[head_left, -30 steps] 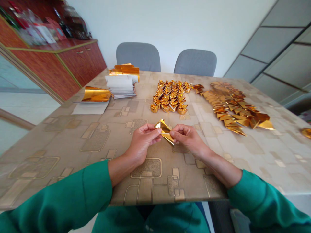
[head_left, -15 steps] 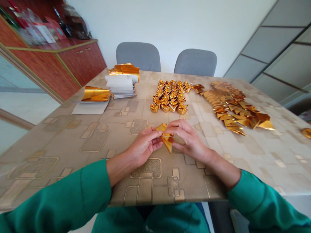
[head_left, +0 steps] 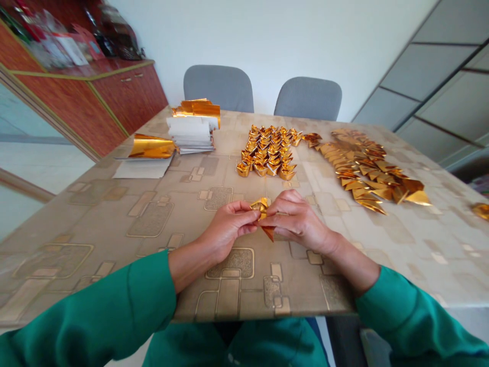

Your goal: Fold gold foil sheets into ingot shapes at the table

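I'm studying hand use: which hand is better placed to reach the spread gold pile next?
Likely the right hand: it is nearer the spread pile than the left hand, though both hold the gold piece.

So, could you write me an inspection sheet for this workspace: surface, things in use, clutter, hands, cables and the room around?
Surface: patterned table cover, lying flat where visible.
Job's things: folded gold piece held above the table; gold boat-like shapes in close rows beyond; pointed gold pieces spread at right; paper stacks at left.
Clutter: one gold item, cut off by the right picture edge.
Hands: left hand and right hand both grip the folded gold piece.
Cables: nothing seen.
Surroundings: two gray chairs, reddish cabinet, pale wall.
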Demonstrator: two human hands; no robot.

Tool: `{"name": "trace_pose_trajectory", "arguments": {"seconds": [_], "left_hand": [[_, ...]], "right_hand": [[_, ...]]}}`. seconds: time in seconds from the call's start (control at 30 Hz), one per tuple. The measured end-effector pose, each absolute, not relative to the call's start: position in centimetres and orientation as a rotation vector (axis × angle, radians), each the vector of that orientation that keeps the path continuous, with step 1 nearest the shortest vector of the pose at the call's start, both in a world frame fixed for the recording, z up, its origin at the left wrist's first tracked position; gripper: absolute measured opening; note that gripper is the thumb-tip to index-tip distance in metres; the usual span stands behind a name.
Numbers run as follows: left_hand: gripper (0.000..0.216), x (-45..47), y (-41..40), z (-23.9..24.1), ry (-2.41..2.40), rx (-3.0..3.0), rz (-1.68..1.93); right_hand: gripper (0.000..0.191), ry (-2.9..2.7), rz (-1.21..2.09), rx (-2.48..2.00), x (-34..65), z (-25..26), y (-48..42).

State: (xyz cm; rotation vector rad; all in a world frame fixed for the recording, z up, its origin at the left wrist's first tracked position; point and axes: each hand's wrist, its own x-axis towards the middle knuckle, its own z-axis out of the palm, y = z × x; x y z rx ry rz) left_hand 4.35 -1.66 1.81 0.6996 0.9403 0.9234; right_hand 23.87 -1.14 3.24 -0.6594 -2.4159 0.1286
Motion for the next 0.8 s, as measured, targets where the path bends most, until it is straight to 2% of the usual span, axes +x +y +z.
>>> {"name": "trace_pose_trajectory", "arguments": {"seconds": [0.2,0.4,0.7,0.8], "left_hand": [[0.026,4.4,-1.8,2.1,0.987,0.706,0.942],[0.027,4.4,-1.8,2.0,1.020,0.715,1.002],[0.033,4.6,-2.0,2.2,0.953,0.828,1.087],[0.032,4.7,-2.0,2.3,0.950,0.866,1.108]], "right_hand": [[0.016,-2.228,0.528,-0.721,23.5,3.2,-1.2],[0.020,-2.222,0.522,-0.794,23.3,3.0,-1.4],[0.025,-1.729,0.965,-1.082,22.6,1.2,-1.4],[0.026,-1.674,1.010,-1.109,22.5,1.1,-1.5]]}}
